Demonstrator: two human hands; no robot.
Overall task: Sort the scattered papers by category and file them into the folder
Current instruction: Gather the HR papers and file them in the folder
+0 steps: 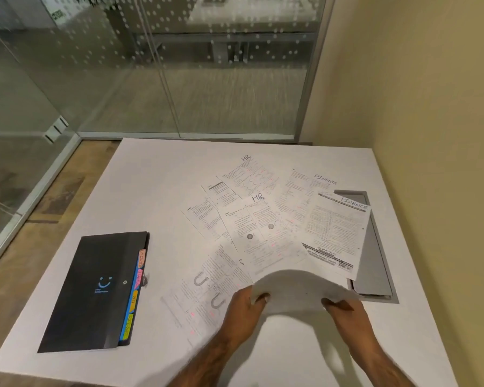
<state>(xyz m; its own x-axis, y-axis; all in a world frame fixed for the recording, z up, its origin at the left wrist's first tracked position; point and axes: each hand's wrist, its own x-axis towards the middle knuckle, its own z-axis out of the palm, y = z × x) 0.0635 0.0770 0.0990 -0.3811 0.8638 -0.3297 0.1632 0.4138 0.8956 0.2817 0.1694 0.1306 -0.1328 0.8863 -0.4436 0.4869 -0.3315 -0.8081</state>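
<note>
Nearest, the left hand (243,305) and right hand (344,311) each pinch the near edge of one lifted sheet (294,291), digits curled over it. The paper arches up between them, probably because both hands press slightly inward to peel it off the pile. Its face is shaded and blurred, so its category cannot be read. Just left of the left hand a magnet-diagram sheet (204,291) lies flat on the white table (157,174). Well left of that hand the black folder (95,289) lies closed, its coloured tabs (136,289) turned toward the hands, handy for matching labels. Beyond the hands the other papers overlap in a fan. An HR sheet (259,227) lies straight ahead. A FINANCE sheet (336,233) beyond the right hand partly covers a grey table hatch (377,255). Farthest lie another HR page (249,174) and another FINANCE page (302,188), their handwritten headings legible for sorting.
</note>
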